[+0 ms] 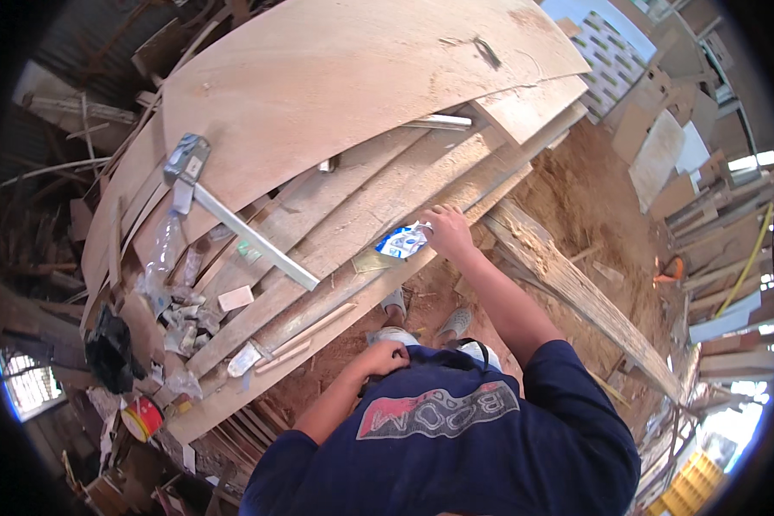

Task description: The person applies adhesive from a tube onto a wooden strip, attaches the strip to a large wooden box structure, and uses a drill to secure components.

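My right hand (447, 230) reaches over the near edge of the plank bench (353, 206). Its fingers are closed on the edge of a crumpled blue and white plastic packet (402, 242). A flat yellowish piece (371, 261) lies on the wood just left of the packet. Close to my waist, my left hand (385, 357) is curled in at the front of my dark blue shirt; what its fingers hold, if anything, is hidden. To the left, a hammer-like tool (187, 160) with a grey block head and a long pale handle lies across the boards.
A large plywood sheet (318, 77) covers the bench's far side. Plastic scraps (185, 322), a black bag (112, 351) and a red and yellow tin (142, 419) lie at the left. A thick timber beam (576, 297) slopes down to the right; sawdust (589, 193) covers the ground beyond.
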The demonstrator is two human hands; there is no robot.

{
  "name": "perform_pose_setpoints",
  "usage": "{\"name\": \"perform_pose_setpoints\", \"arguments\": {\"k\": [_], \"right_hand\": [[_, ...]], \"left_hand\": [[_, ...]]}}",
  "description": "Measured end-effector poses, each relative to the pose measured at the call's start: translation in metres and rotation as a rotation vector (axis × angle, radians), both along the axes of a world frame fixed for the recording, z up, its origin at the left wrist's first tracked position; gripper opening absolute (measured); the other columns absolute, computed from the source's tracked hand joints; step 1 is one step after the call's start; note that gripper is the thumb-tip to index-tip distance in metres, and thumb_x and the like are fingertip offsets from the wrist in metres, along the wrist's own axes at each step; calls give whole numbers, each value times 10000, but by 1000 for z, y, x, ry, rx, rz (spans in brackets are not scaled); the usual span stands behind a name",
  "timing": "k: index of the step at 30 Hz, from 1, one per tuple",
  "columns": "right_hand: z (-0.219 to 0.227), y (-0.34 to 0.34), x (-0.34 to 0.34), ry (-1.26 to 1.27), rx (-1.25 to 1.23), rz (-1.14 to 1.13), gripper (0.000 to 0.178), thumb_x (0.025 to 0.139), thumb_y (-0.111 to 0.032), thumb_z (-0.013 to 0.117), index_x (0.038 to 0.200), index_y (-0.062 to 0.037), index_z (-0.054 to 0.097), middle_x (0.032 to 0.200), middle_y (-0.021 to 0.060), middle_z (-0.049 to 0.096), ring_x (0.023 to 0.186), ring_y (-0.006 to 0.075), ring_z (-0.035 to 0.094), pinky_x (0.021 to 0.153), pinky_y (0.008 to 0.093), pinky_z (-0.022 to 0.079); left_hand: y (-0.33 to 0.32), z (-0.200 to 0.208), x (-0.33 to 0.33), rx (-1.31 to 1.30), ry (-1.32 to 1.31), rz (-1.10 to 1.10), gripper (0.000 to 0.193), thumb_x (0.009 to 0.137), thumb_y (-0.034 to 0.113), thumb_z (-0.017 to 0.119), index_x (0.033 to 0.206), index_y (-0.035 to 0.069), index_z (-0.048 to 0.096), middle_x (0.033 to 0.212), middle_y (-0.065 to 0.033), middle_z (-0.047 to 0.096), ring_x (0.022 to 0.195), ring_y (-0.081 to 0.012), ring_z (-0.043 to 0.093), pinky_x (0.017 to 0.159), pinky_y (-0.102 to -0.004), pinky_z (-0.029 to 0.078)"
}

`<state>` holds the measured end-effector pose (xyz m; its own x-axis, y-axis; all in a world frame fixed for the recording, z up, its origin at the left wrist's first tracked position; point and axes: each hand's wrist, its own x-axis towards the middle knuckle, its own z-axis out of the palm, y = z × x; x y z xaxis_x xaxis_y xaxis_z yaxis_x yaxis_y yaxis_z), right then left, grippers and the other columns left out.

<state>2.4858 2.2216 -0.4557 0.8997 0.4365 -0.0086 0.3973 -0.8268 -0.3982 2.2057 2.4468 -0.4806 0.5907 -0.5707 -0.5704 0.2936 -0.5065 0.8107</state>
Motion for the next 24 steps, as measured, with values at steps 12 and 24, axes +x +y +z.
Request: {"name": "perform_pose_setpoints", "arguments": {"k": [12,24], "right_hand": [[156,-151,-174,-531,315,-391,144,892,-38,813,1029,-77,798,928,130,773,771,312,760,667,411,605],[210,-346,-562,-905,408,-1075,179,910,50,774,1069,-31,789,1030,168,810,823,291,793,697,361,617]], "left_hand": [[-78,3,74,-16,-88,-162,219,981,272,809,1032,59,800,951,-136,815,883,-239,775,827,-395,601],[-348,180,-69,-297,-320,-1119,190,1044,205,757,1076,18,751,973,-151,766,912,-250,724,840,-404,574]]}}
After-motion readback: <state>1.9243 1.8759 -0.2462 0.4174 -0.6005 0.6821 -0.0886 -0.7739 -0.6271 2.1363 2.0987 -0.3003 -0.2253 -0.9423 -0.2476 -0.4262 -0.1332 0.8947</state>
